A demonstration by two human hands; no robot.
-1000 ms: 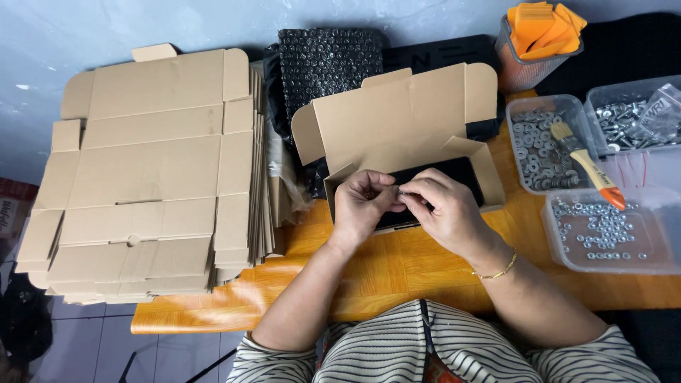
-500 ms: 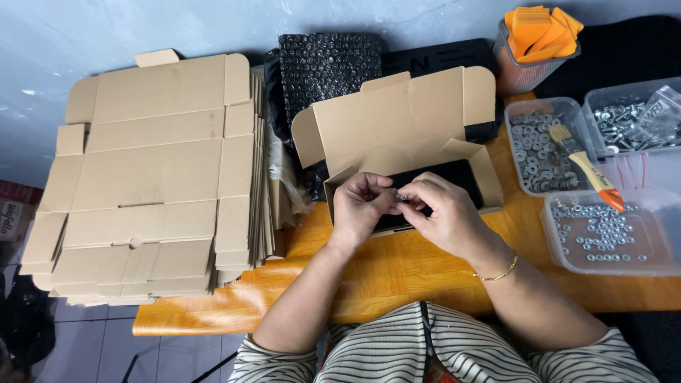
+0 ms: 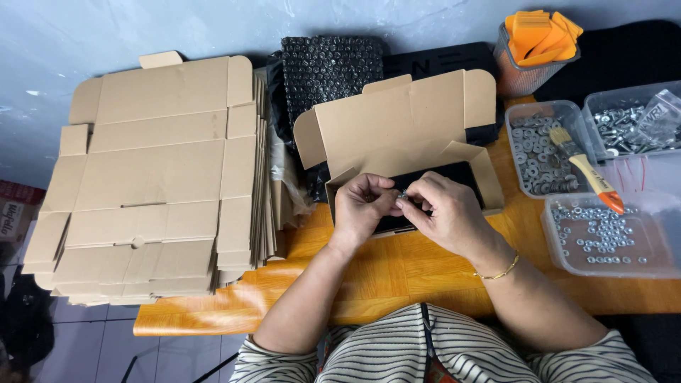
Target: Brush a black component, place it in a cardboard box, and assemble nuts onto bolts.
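Both hands meet over the open box (image 3: 397,135) on the desk (image 3: 397,273). The left hand (image 3: 360,209) and right hand (image 3: 443,213) pinch a small metal part (image 3: 402,194) between their fingertips, just above the box's black insert (image 3: 454,174); neither hand is nearer.

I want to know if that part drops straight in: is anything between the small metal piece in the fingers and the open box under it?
Nothing visible: both hands pinch the small metal piece directly above the open brown cardboard box.
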